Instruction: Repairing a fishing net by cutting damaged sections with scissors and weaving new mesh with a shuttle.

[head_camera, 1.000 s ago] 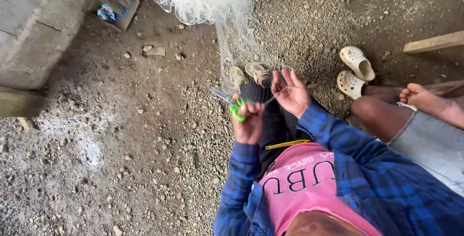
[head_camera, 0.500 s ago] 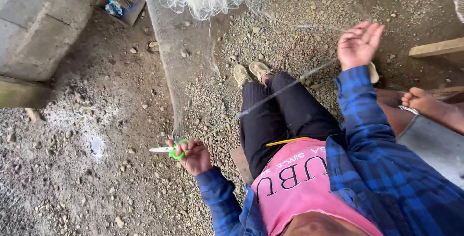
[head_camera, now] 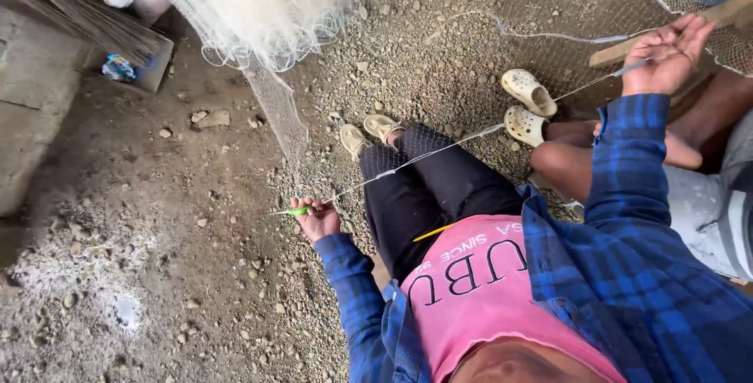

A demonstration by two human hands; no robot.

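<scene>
I sit on gravel ground with a fine white fishing net (head_camera: 259, 7) hanging in front of me and draping over my legs. My left hand (head_camera: 316, 218) is stretched out low to the left, fingers closed on a small green netting needle (head_camera: 298, 211). A thin white twine (head_camera: 439, 152) runs taut from it across my black trousers up to my right hand (head_camera: 669, 55), which is raised far to the right and pinches the twine's other end. A yellow stick (head_camera: 434, 232) lies on my lap.
Another person's bare legs (head_camera: 620, 156) and pale clogs (head_camera: 527, 106) are at the right. A wooden plank (head_camera: 706, 22), a concrete block (head_camera: 31, 93), a broom (head_camera: 86, 18) and a small box (head_camera: 149, 65) lie around the dirt floor.
My hands started together in front of my knees and have spread wide apart, the left going down-left with the needle and the right up-right, pulling the twine taut.
</scene>
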